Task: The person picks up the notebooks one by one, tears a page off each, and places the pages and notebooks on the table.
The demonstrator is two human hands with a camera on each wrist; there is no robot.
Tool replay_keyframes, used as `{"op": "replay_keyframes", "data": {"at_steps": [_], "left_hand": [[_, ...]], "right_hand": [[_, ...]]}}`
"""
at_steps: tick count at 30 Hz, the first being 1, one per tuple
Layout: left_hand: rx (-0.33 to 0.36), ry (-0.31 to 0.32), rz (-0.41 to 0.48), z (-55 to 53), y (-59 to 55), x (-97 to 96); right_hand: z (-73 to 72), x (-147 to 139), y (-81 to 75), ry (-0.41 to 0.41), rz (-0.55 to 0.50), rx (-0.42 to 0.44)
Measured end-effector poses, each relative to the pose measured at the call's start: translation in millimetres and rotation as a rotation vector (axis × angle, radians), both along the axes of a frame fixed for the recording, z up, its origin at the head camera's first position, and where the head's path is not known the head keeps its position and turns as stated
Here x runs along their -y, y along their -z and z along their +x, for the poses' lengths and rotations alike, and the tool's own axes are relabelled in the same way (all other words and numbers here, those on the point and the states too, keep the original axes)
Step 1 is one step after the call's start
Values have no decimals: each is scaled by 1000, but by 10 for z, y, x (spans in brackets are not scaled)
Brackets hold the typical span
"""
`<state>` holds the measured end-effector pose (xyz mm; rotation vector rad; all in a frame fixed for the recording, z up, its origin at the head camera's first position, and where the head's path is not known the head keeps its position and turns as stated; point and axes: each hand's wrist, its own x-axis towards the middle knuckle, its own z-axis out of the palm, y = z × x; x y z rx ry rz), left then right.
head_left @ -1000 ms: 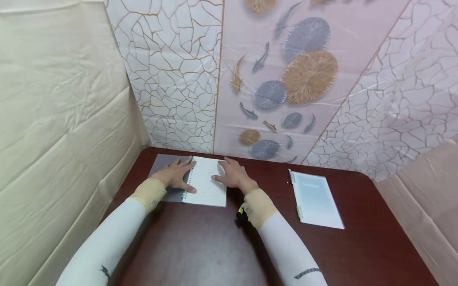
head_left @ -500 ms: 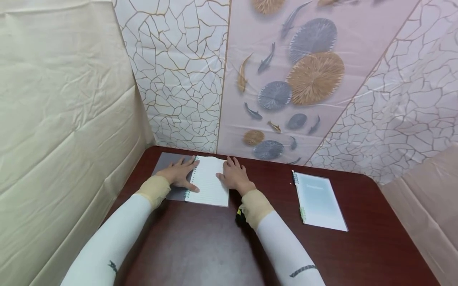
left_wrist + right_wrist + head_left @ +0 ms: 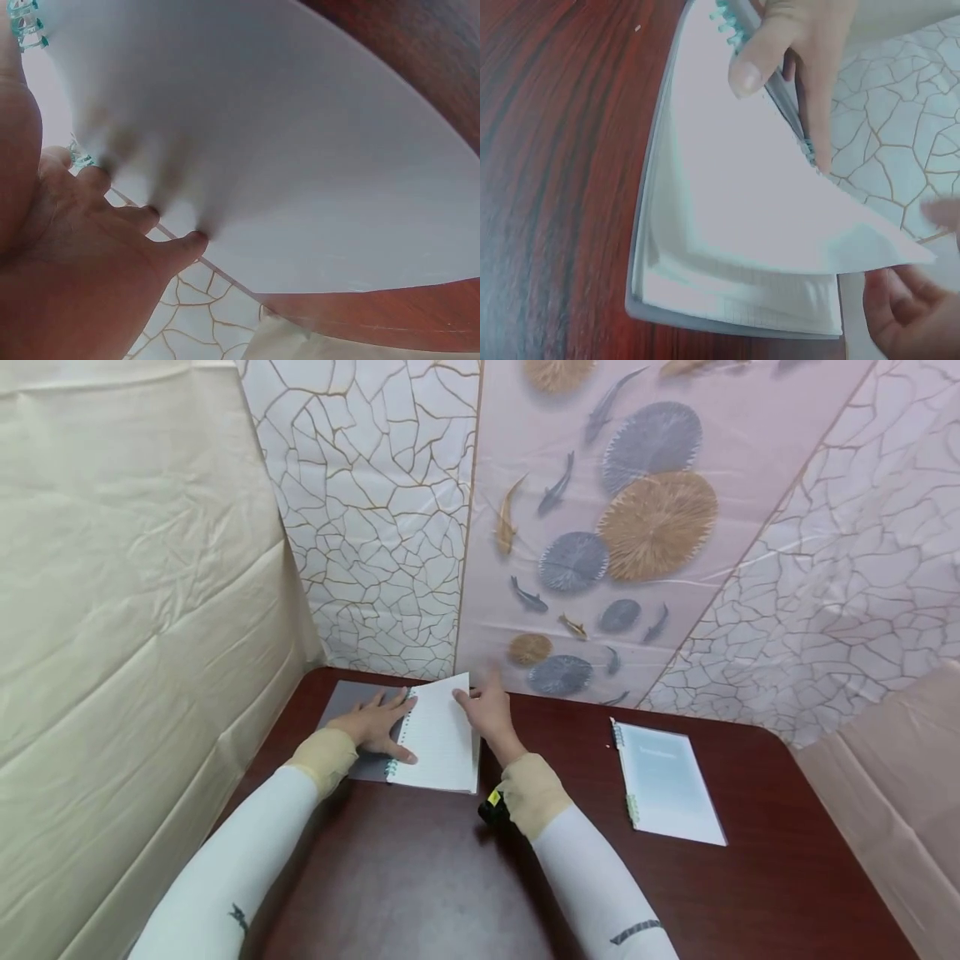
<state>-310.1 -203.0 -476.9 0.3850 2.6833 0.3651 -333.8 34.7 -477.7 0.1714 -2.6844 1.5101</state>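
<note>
An opened spiral notebook (image 3: 435,743) with a white lined page lies at the back left of the table, its grey cover (image 3: 352,693) folded out to the left. My left hand (image 3: 372,729) rests spread over the green ring binding, thumb and fingertips on the page edge. With my right hand (image 3: 489,706) I hold the far right corner of the top page (image 3: 780,202), thumb on its face, index finger pointing up and blurred. That page bends upward, baring the lined sheets (image 3: 757,304) beneath. In the right wrist view it hides part of my right fingers.
To the right lies a second notebook (image 3: 671,783) with a pale blue cover and rings on its left side. A small black item with a yellow mark (image 3: 491,806) sits under the right wrist. The brown table (image 3: 390,877) ends at patterned cloth walls (image 3: 375,527).
My right hand has slid toward the far corner, and the top page's corner now stands raised. The left hand stays in place on the binding.
</note>
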Motion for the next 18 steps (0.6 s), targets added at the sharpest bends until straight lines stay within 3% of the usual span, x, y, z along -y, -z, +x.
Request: {"op": "replay_keyframes", "data": {"at_steps": [4, 9, 18], "left_hand": [[5, -4, -1, -4, -2, -2], [-9, 1, -20, 3, 4, 0], [-30, 6, -60, 7, -1, -13]], "right_hand": [[-14, -20, 20, 73, 38, 50], [-23, -77, 99, 39, 125, 65], [-37, -141, 186, -3, 73, 116]]}}
